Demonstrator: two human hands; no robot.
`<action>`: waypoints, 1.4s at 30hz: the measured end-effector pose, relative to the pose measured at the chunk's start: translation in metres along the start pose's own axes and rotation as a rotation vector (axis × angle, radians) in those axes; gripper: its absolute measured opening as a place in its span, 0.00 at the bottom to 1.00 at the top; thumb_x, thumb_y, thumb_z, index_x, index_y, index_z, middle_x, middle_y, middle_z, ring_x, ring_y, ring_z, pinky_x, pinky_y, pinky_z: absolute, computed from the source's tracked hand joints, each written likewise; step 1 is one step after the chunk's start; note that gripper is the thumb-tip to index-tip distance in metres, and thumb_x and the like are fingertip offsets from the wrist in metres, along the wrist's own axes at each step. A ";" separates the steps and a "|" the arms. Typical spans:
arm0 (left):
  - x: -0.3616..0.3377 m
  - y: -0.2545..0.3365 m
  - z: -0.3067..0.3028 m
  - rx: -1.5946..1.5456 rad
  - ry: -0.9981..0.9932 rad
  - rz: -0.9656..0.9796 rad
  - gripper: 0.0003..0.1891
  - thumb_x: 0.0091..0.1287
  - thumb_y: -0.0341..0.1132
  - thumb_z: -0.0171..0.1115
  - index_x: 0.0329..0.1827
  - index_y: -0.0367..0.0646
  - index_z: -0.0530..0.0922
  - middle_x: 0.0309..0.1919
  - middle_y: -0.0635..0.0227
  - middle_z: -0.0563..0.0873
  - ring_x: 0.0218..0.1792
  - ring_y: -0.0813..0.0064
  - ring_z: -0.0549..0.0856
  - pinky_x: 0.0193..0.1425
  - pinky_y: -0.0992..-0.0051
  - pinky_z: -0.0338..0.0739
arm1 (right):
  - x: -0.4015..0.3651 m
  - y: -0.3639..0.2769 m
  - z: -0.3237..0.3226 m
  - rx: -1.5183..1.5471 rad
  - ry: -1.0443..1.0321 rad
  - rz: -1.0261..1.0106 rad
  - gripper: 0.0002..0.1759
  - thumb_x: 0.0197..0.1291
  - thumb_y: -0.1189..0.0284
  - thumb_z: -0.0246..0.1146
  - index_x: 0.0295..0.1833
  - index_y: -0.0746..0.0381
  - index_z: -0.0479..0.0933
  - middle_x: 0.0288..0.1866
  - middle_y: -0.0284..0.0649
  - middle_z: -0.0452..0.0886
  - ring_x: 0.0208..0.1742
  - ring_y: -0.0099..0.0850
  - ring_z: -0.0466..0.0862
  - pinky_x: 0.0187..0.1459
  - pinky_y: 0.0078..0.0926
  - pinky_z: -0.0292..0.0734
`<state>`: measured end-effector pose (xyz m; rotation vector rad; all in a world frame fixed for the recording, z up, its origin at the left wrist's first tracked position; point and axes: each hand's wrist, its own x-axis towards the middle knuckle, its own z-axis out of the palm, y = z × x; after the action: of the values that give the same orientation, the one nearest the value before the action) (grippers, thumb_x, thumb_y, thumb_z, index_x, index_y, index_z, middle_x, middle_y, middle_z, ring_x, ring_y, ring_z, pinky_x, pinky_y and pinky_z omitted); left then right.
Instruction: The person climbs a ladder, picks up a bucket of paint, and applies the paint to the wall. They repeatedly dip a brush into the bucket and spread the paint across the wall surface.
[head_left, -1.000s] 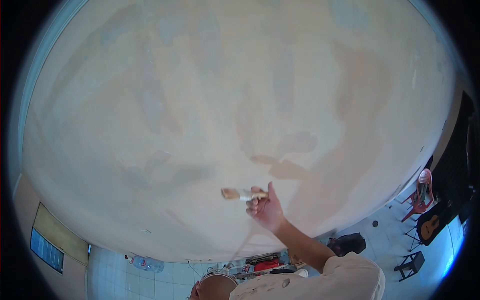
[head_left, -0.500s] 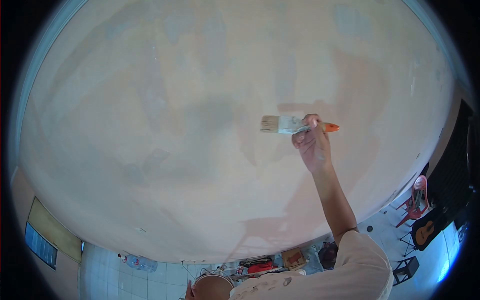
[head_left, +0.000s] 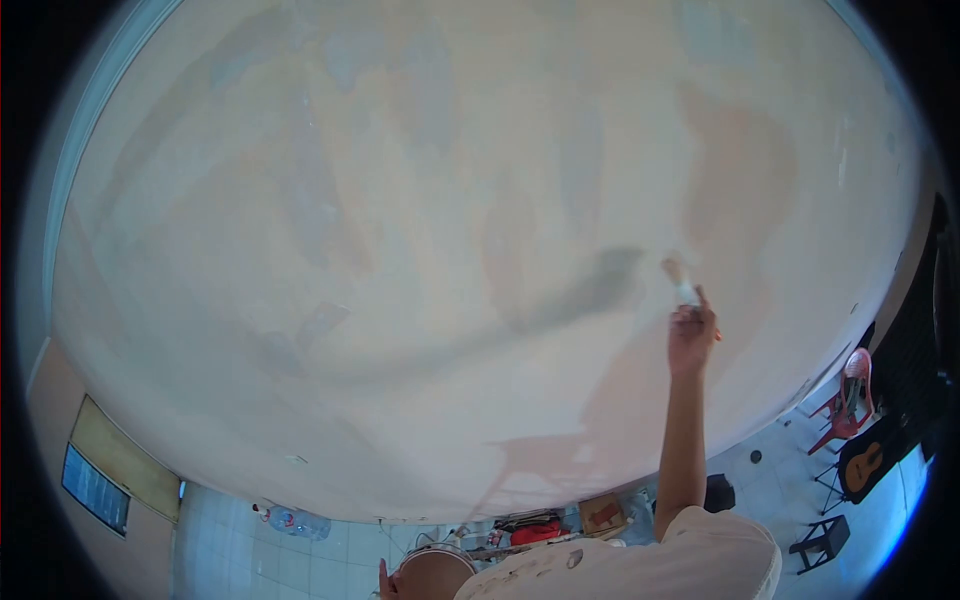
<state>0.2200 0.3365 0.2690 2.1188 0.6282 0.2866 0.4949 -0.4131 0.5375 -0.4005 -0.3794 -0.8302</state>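
My right hand [head_left: 692, 335] is closed round a wide paintbrush [head_left: 685, 290], its bristles pointing up and to the left against the pale, patchy wall [head_left: 420, 250]. A bit of the orange handle end shows beside the hand. At the bottom edge, the fingers of my left hand [head_left: 387, 580] show at the left rim of a round bucket [head_left: 435, 573] with pinkish-brown contents. The rest of that hand is hidden.
Below the wall, a large plastic bottle [head_left: 298, 523] lies on the tiled floor [head_left: 240, 550]. A cardboard box [head_left: 603, 515] stands among scattered items. To the right are a red chair [head_left: 848, 410], a guitar [head_left: 862, 466] and a dark stool [head_left: 820, 540].
My right hand has moved right and down, and the brush has turned from level to nearly upright. The view has shifted slightly. My left hand remains by the bucket.
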 end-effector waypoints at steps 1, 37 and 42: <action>0.002 0.002 -0.011 0.015 0.003 0.012 0.23 0.76 0.47 0.59 0.66 0.41 0.80 0.53 0.55 0.89 0.54 0.61 0.87 0.56 0.62 0.80 | -0.004 -0.014 -0.015 0.054 0.041 -0.072 0.28 0.76 0.64 0.57 0.73 0.70 0.69 0.38 0.35 0.82 0.40 0.25 0.80 0.45 0.24 0.76; -0.052 0.073 0.044 -0.198 -0.010 0.108 0.20 0.78 0.42 0.57 0.58 0.33 0.83 0.44 0.59 0.91 0.46 0.70 0.88 0.50 0.70 0.81 | -0.015 -0.009 0.189 -1.258 -0.444 -0.090 0.05 0.60 0.79 0.73 0.41 0.69 0.87 0.28 0.35 0.82 0.28 0.20 0.78 0.30 0.18 0.72; -0.029 0.092 0.032 -0.222 0.034 0.156 0.20 0.78 0.41 0.57 0.57 0.32 0.84 0.43 0.59 0.91 0.44 0.72 0.88 0.49 0.71 0.81 | 0.001 0.015 0.251 -1.175 -0.688 -0.073 0.05 0.58 0.79 0.75 0.35 0.69 0.85 0.33 0.38 0.85 0.31 0.25 0.83 0.34 0.23 0.79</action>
<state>0.2394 0.2543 0.3253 1.9547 0.4295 0.4581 0.4658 -0.2836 0.7512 -1.8002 -0.5089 -0.9078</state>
